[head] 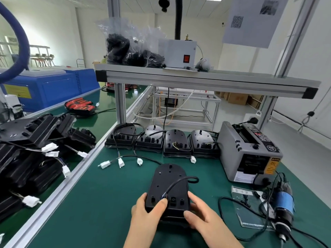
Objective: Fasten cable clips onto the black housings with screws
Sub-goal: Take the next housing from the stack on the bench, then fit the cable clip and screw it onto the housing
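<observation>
The left hand (146, 211) and right hand (201, 214) hold the black housing (169, 183) near the bench's (107, 203) front edge. Its curled cable (176, 183) may spring aside, as only a thumb presses it.

Bare left hand (145, 210), right hand (199, 214); forearms (223, 237) uncovered.

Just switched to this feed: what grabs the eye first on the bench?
Front and centre, the left hand and right hand grip a black housing with its cable looped over it. Behind, four more housings sit in a row, a grey tape dispenser to their right. A blue screwdriver lies at the near right.
</observation>
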Demonstrator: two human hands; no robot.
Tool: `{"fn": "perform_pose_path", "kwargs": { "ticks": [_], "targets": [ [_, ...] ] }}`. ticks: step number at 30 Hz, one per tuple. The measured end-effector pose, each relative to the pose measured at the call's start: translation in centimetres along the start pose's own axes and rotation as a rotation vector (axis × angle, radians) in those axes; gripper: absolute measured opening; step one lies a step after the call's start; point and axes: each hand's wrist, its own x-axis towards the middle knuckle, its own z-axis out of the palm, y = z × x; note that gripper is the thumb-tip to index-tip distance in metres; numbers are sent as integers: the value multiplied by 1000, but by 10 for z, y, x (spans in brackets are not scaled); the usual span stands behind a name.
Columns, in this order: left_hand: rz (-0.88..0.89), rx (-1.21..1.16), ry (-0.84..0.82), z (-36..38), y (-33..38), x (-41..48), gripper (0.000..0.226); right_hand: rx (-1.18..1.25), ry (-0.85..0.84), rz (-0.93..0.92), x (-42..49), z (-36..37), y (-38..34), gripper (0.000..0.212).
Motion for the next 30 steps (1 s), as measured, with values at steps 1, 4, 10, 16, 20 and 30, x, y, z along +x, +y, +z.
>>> {"fn": "perform_pose_path", "kwargs": {
  "ticks": [1,4,10,16,20,30],
  "targets": [
    [23,61,0,1,-2,-2,83,-16,3,-6,-2,-2,0,54],
    [140,302,-17,-1,-8,-7,71,-92,41,-19,-4,-10,3,55],
    [301,762,-27,-15,-12,-2,72,-233,25,2,-3,-14,11,61],
    [363,903,-40,-26,-12,6,71,-335,49,-42,-5,-7,19,60],
    [469,756,-67,-26,-10,4,63,-340,62,-59,-6,-6,22,56],
    [677,559,-240,-3,13,6,27,-418,320,-327,12,-33,0,45]
  ]
}}
